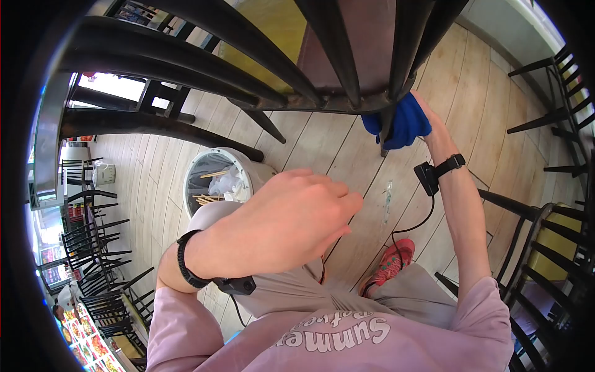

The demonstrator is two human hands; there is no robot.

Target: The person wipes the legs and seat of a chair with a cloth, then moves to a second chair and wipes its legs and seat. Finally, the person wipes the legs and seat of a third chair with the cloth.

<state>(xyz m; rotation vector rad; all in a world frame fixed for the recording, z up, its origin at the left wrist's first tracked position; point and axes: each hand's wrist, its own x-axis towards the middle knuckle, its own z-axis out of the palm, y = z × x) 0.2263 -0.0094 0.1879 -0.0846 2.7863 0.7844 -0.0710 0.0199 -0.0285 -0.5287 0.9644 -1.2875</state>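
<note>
A blue cloth (406,124) is wrapped about the leg of a dark chair (297,102) near the seat's lower edge. My right hand (424,106) grips this cloth, its fingers mostly hidden behind it. In the middle of the view my left hand (304,208) hangs in the air, back upward, its fingers curled in a loose fist. Nothing shows sticking out of it, though the palm is turned away. Below and left of that hand stands a round white bin (257,170), holding a grey liner, wooden sticks and crumpled tissue.
More dark slatted chairs stand at the right (551,242) and far left (93,242). Pale wood-look planks form the floor (347,155), with a wet-looking smear (388,201) near my red shoe (396,257). A black cable (416,228) hangs from my right wrist device.
</note>
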